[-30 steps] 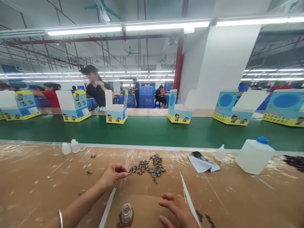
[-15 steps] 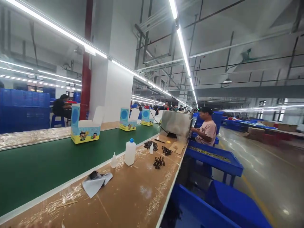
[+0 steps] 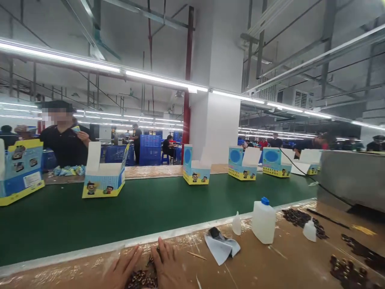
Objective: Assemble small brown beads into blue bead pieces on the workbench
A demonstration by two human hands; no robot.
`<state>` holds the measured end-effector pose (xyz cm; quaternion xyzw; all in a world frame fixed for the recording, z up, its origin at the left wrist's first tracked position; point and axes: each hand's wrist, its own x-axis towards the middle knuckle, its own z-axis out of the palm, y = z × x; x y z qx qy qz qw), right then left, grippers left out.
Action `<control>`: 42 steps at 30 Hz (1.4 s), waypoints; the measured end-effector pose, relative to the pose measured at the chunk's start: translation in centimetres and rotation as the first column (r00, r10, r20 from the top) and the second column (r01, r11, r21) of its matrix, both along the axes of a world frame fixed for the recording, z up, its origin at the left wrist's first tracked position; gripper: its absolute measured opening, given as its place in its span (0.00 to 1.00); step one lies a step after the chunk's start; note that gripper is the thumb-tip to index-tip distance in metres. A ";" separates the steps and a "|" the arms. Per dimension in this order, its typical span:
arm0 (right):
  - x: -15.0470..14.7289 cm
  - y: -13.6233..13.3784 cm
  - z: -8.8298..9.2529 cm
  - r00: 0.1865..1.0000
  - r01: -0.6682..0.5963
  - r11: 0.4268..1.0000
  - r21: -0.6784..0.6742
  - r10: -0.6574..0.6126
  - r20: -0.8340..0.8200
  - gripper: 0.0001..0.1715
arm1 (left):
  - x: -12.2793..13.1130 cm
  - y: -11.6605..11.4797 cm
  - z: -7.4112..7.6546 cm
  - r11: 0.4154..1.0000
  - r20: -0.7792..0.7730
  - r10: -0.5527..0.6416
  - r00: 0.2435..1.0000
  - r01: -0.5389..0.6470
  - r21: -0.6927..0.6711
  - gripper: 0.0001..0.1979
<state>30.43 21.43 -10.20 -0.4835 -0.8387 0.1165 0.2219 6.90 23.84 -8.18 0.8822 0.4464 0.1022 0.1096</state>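
Observation:
Both my hands lie at the bottom edge of the view on the brown cardboard-covered bench (image 3: 270,265). My left hand (image 3: 122,271) and my right hand (image 3: 168,267) rest flat with fingers stretched out, either side of a small heap of dark little parts (image 3: 143,277). The fingers touch the heap but hold nothing. A grey cloth (image 3: 221,247) with a dark object on it lies just right of my right hand.
A green conveyor belt (image 3: 150,210) carries several open blue-and-yellow cartons (image 3: 104,180). A white jug with a blue cap (image 3: 264,220), two small squeeze bottles (image 3: 236,224) and more dark part piles (image 3: 300,216) sit to the right. A person in black (image 3: 64,140) stands across the belt.
The view swung far right along the line and has come partway back. My hands, out of sight half a second ago, now lie flat around the parts heap.

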 end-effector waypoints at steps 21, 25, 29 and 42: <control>-0.2 11.6 1.7 0.982 0.174 0.979 0.109 -0.180 0.049 0.24 | 4.8 12.2 1.0 0.979 0.216 -0.187 0.958 0.201 -0.042 0.30; 0.3 13.9 2.1 0.972 0.235 0.969 0.080 -0.235 -0.010 0.24 | 5.5 14.2 1.3 0.983 0.265 -0.152 0.952 0.173 -0.061 0.27; 0.8 15.8 2.8 0.936 0.328 0.945 0.011 -0.323 -0.137 0.22 | 5.8 15.8 2.1 0.989 0.345 -0.043 0.938 0.089 -0.118 0.25; 1.7 15.4 5.6 0.619 0.622 0.776 -0.104 -0.569 -0.542 0.17 | 3.6 12.8 5.9 0.912 0.661 0.399 0.636 -0.199 -0.359 0.21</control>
